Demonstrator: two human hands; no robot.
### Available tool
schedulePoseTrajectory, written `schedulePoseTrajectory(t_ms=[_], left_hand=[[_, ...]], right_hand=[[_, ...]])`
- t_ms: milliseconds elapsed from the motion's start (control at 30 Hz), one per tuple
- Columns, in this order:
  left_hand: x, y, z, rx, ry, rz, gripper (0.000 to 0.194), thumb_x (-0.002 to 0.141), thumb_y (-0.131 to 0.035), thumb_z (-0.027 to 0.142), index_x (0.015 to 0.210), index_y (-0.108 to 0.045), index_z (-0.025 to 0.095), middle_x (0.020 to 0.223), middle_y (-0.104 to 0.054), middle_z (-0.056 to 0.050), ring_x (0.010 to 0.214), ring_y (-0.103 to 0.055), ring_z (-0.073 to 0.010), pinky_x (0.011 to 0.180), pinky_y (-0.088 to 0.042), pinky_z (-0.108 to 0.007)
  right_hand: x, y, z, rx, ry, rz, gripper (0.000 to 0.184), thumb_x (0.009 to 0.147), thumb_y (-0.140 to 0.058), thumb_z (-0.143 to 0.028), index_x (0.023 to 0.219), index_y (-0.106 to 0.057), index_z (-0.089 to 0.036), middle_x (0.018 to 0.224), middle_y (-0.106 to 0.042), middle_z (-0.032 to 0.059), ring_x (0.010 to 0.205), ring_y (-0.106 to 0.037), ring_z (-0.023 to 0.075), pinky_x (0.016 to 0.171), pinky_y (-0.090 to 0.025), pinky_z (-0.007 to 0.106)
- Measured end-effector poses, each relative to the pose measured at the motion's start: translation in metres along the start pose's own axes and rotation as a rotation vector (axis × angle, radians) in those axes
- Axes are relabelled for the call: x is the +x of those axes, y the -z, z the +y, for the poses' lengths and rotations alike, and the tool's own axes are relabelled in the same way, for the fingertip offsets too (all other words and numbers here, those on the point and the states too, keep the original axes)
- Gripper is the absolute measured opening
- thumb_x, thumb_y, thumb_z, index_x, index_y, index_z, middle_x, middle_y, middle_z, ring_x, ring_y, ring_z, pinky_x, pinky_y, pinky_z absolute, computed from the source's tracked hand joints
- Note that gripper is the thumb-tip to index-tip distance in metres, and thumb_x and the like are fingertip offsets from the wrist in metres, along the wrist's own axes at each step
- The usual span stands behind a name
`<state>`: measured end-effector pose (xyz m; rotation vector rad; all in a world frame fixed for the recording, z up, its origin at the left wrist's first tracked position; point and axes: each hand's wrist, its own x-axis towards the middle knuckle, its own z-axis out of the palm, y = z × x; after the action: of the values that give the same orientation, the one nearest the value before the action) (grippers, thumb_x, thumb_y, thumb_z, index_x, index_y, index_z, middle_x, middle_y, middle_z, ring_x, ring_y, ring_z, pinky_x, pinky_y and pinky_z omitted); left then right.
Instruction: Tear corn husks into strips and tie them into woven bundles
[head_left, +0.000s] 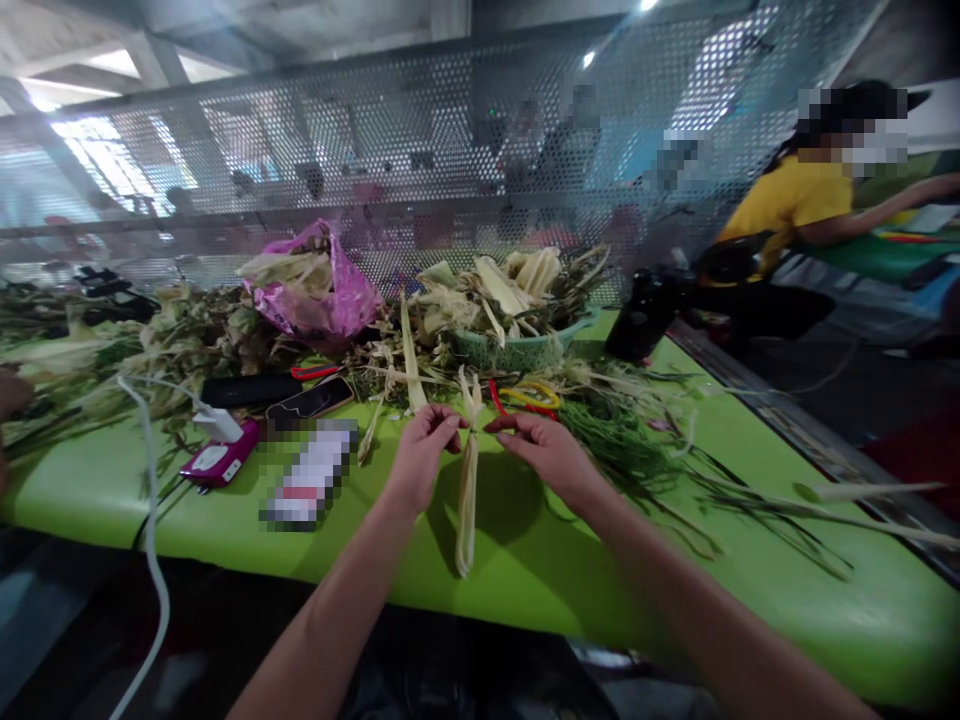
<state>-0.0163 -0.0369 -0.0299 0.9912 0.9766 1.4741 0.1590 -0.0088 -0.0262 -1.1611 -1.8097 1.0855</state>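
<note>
A folded bundle of pale dried corn husk (466,505) lies lengthwise in front of me, narrowed at a neck near its top, with loose ends spreading above. My left hand (421,452) is closed in a pinch at the left side of this neck. Opposite it, my right hand (546,452) pinches just to the right. Both seem to grip the ends of a thin husk strip round the neck, though the strip is hard to make out. Beyond my left hand lies a long flat husk (410,355). Scissors with red and yellow handles (536,397) rest beyond my right hand.
Behind are a green basket (517,350) heaped with husks, a pink plastic bag (349,295) and a dark bottle (643,315). Phones (330,397), a magenta power bank (217,460) and a white cable (150,520) lie left. Green sprigs (619,440) lie right. A person in yellow (795,205) sits beyond.
</note>
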Motion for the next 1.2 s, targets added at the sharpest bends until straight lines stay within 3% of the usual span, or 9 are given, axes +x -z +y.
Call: schedulePoseTrajectory(t_ms=[200, 333, 533, 667, 800, 867, 1000, 1067, 1200], left_hand=[[-0.005, -0.004, -0.004, 0.201, -0.049, -0.092, 0.013, 0.075, -0.067, 0.027, 0.08, -0.062, 0.016, 0.076, -0.057, 0.0, 0.072, -0.05, -0.011, 0.069, -0.039, -0.023], [-0.005, -0.004, -0.003, 0.245, -0.062, -0.112, 0.012, 0.074, -0.067, 0.026, 0.08, -0.064, 0.017, 0.079, -0.059, -0.001, 0.075, -0.052, -0.0133, 0.072, -0.04, -0.026], [-0.005, -0.004, -0.003, 0.503, -0.222, -0.069, 0.006, 0.072, -0.065, 0.016, 0.078, -0.065, 0.018, 0.084, -0.058, -0.003, 0.075, -0.052, -0.0142, 0.068, -0.04, -0.025], [-0.005, -0.007, -0.007, 0.493, -0.26, -0.042, 0.014, 0.068, -0.064, 0.01, 0.076, -0.057, 0.017, 0.075, -0.054, 0.0, 0.069, -0.049, -0.0125, 0.064, -0.038, -0.024], [-0.006, -0.009, -0.008, 0.381, -0.158, -0.024, 0.023, 0.065, -0.071, 0.016, 0.079, -0.052, 0.017, 0.074, -0.053, 0.002, 0.066, -0.049, -0.0109, 0.063, -0.038, -0.024], [-0.007, -0.009, -0.007, 0.243, -0.025, -0.035, 0.031, 0.064, -0.075, 0.02, 0.086, -0.054, 0.017, 0.079, -0.057, 0.001, 0.07, -0.052, -0.0114, 0.068, -0.04, -0.025], [-0.009, -0.009, -0.005, -0.019, 0.274, -0.182, 0.031, 0.068, -0.074, 0.033, 0.09, -0.061, 0.016, 0.081, -0.063, -0.002, 0.072, -0.056, -0.0125, 0.071, -0.041, -0.026], [-0.009, -0.008, -0.005, -0.043, 0.313, -0.207, 0.029, 0.069, -0.073, 0.035, 0.088, -0.064, 0.016, 0.077, -0.064, -0.001, 0.069, -0.055, -0.012, 0.068, -0.04, -0.025], [-0.009, -0.007, -0.004, 0.04, 0.239, -0.132, 0.025, 0.067, -0.074, 0.033, 0.084, -0.066, 0.017, 0.072, -0.062, 0.001, 0.064, -0.052, -0.0101, 0.064, -0.038, -0.023]], right_hand=[[0.001, -0.009, -0.003, 0.13, 0.011, -0.027, 0.028, 0.074, -0.065, -0.044, 0.083, -0.07, -0.018, 0.074, -0.065, 0.0011, 0.071, -0.056, 0.0172, 0.067, -0.042, 0.028], [-0.001, -0.008, -0.007, 0.262, -0.056, -0.016, 0.026, 0.072, -0.066, -0.04, 0.083, -0.069, -0.017, 0.077, -0.066, 0.0018, 0.074, -0.057, 0.0171, 0.069, -0.042, 0.029], [-0.007, -0.007, -0.014, 0.313, -0.12, -0.077, 0.027, 0.072, -0.067, -0.038, 0.089, -0.07, -0.017, 0.076, -0.065, 0.0024, 0.071, -0.056, 0.0167, 0.065, -0.042, 0.028], [-0.005, -0.01, -0.008, 0.263, -0.077, -0.046, 0.029, 0.067, -0.072, -0.041, 0.083, -0.07, -0.017, 0.076, -0.065, 0.0019, 0.073, -0.057, 0.0172, 0.068, -0.042, 0.029], [-0.002, -0.01, -0.003, 0.278, -0.085, -0.022, 0.024, 0.073, -0.067, -0.041, 0.073, -0.068, -0.017, 0.07, -0.063, 0.0009, 0.068, -0.055, 0.0158, 0.067, -0.043, 0.028], [-0.002, -0.009, -0.003, 0.269, -0.079, -0.01, 0.023, 0.074, -0.065, -0.04, 0.074, -0.067, -0.017, 0.071, -0.063, 0.0008, 0.068, -0.055, 0.0157, 0.068, -0.043, 0.029], [-0.002, -0.008, -0.005, 0.163, 0.01, -0.013, 0.022, 0.078, -0.062, -0.039, 0.075, -0.067, -0.017, 0.072, -0.065, 0.0015, 0.071, -0.056, 0.0167, 0.072, -0.043, 0.029], [-0.003, -0.008, -0.007, 0.045, 0.07, 0.002, 0.024, 0.079, -0.061, -0.041, 0.076, -0.067, -0.017, 0.072, -0.064, 0.0017, 0.071, -0.055, 0.0174, 0.07, -0.043, 0.029], [-0.007, -0.006, -0.011, -0.195, 0.137, 0.056, 0.027, 0.084, -0.056, -0.045, 0.078, -0.064, -0.019, 0.07, -0.062, 0.0013, 0.066, -0.052, 0.017, 0.061, -0.037, 0.027]])
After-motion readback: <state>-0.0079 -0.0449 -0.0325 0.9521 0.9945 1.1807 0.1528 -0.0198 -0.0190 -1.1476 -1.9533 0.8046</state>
